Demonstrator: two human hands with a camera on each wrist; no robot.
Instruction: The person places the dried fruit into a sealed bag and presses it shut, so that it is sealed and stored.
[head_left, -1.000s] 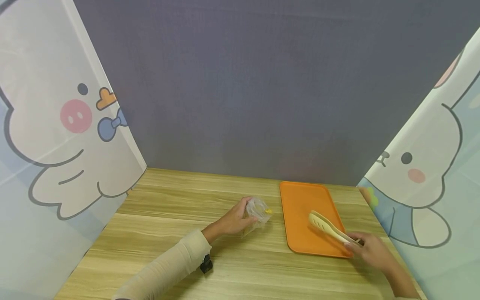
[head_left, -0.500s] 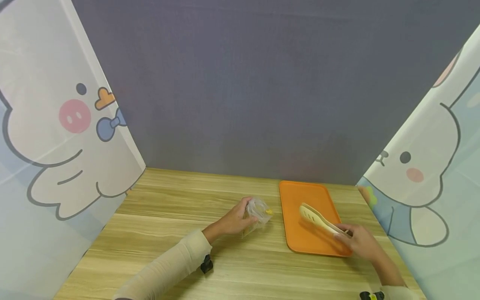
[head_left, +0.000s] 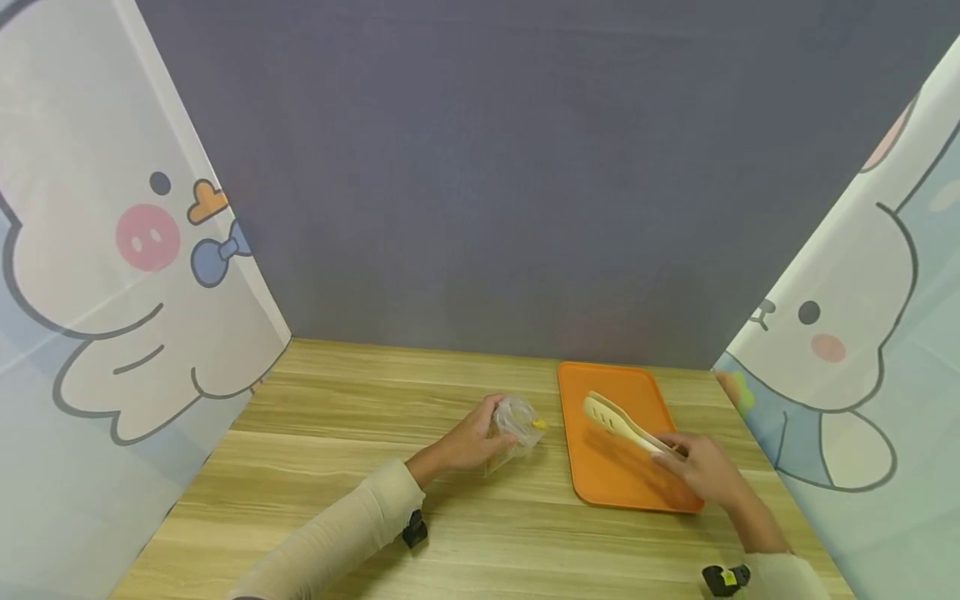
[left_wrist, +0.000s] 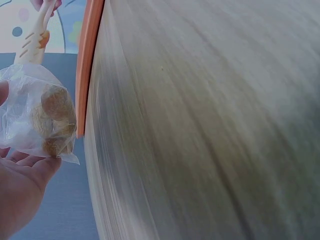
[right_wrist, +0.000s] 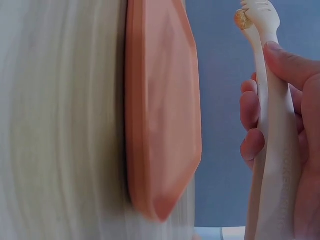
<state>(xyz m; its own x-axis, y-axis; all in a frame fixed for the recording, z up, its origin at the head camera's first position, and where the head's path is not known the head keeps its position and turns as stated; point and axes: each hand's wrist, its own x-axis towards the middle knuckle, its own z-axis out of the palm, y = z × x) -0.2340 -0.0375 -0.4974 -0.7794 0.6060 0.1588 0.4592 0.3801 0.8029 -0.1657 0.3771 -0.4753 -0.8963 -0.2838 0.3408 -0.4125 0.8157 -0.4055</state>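
My left hand [head_left: 467, 440] holds a clear plastic bag [head_left: 516, 429] just left of the orange tray [head_left: 611, 377]. In the left wrist view several brown, rounded food pieces [left_wrist: 56, 102] lie inside the bag, and fingers and thumb grip its sides. My right hand [head_left: 708, 473] grips cream slotted tongs [head_left: 624, 425], which hang over the tray with their heads toward the bag. Between the tong heads in the right wrist view sits a small golden-brown piece [right_wrist: 243, 20]. It does not show clearly in the head view.
The tray lies flat on a wood-grain table [head_left: 360, 392]. A grey partition [head_left: 480, 183] stands at the back, with cartoon-printed panels [head_left: 832, 375] on both sides. Small black devices [head_left: 415, 529] sit at the wrists.
My right hand has moved the tongs left and a little away from me across the tray, toward the bag. The left hand and the bag have stayed in place.
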